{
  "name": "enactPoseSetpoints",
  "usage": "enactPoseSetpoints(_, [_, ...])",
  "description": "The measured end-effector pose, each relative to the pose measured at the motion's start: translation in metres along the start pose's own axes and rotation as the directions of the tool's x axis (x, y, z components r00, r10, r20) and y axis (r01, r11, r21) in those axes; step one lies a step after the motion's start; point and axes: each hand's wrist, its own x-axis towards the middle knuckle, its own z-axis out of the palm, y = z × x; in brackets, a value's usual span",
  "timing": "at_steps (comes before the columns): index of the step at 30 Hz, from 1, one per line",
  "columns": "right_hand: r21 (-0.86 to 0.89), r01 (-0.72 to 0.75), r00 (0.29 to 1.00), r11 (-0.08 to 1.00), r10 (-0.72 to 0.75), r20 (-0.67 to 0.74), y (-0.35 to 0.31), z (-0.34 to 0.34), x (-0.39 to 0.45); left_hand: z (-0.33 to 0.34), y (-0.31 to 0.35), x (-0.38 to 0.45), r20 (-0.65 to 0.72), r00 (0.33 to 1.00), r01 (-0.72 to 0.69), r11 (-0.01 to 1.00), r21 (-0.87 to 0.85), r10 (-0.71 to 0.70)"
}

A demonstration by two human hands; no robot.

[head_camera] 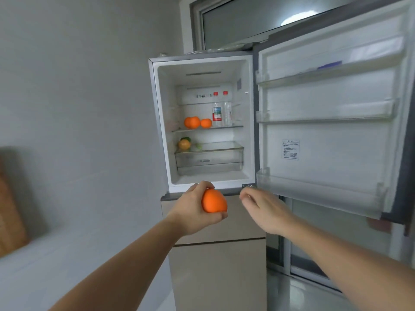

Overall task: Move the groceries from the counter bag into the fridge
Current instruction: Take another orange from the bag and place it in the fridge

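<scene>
My left hand (pixel 193 209) grips an orange (pixel 213 201) just below the fridge's open upper compartment (pixel 203 70). My right hand (pixel 262 209) hovers beside it, fingers relaxed and holding nothing. Inside, on the glass shelf (pixel 235 127), lie three oranges (pixel 197 122) next to two red-capped water bottles (pixel 221 112). On the clear crisper drawer (pixel 210 159) sit a yellowish fruit (pixel 184 144) and something green. The counter bag is out of view.
The fridge door (pixel 332 113) stands swung open to the right, its door racks nearly bare. Closed beige drawers (pixel 217 265) sit below the compartment. A white counter (pixel 56 265) with a wooden board (pixel 11 207) lies at the left. A sliding door frame stands behind at the right.
</scene>
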Motion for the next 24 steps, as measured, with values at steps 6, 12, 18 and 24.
enactPoseSetpoints(6, [0.034, -0.048, 0.998, 0.998, 0.049, -0.031, 0.062, -0.004, 0.05, 0.044, -0.004, 0.081, -0.015, 0.999, -0.044, 0.996, -0.072, 0.043])
enactPoseSetpoints(12, [-0.007, -0.1, 0.994, 0.995, 0.1, -0.053, 0.103, 0.007, 0.098, 0.072, -0.028, 0.155, 0.006, 0.995, -0.101, 0.991, -0.091, 0.102])
enactPoseSetpoints(18, [-0.109, -0.229, 0.972, 0.967, 0.222, -0.07, 0.134, 0.011, 0.152, 0.089, -0.061, 0.228, 0.033, 0.979, -0.189, 0.961, -0.201, 0.199])
enactPoseSetpoints(24, [-0.126, -0.34, 0.938, 0.932, 0.326, -0.119, 0.169, 0.013, 0.191, 0.119, -0.086, 0.285, 0.078, 0.959, -0.246, 0.939, -0.24, 0.271])
